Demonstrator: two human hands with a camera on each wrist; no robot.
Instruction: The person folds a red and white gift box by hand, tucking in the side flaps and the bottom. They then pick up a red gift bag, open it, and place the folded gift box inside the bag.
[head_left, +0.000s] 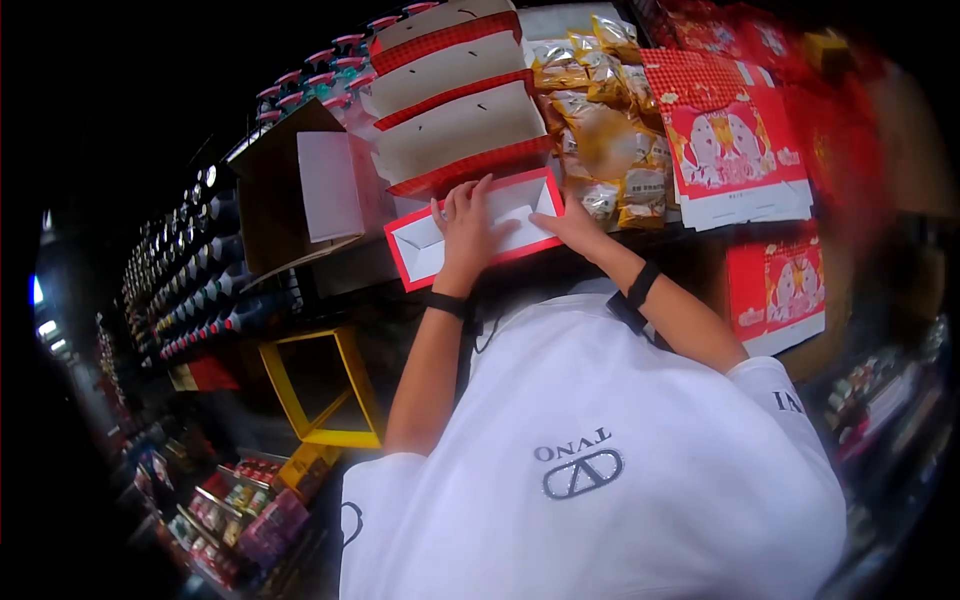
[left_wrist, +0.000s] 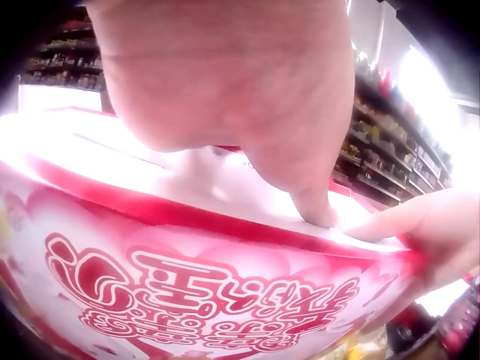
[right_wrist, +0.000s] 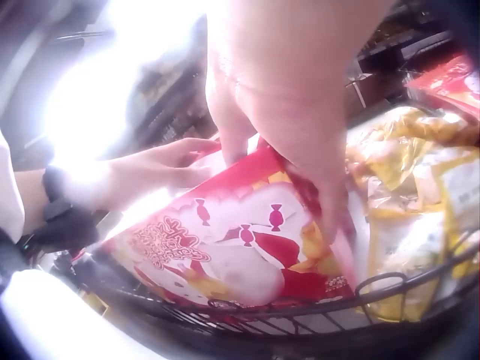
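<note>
An open-topped red and white paper gift box (head_left: 418,262) sits at the front of the display in the head view, its white inside facing up. My left hand (head_left: 468,235) reaches over its opening, fingers spread and fairly straight near the far rim. At the right end, my right hand (head_left: 578,228) grips the wall, thumb inside and fingers outside. The right wrist view shows that hand (right_wrist: 292,97) over the box's printed side (right_wrist: 225,247). In the left wrist view the left hand (left_wrist: 232,82) covers part of the opening, its thumb dipping inside the rim.
Several open red-checked boxes (head_left: 460,130) stand in a row behind. Yellow snack packets (head_left: 600,130) lie to their right, beside flat printed red cartons (head_left: 735,140). A brown cardboard box (head_left: 280,190) stands left. A wire rail (right_wrist: 330,307) runs along the display's front.
</note>
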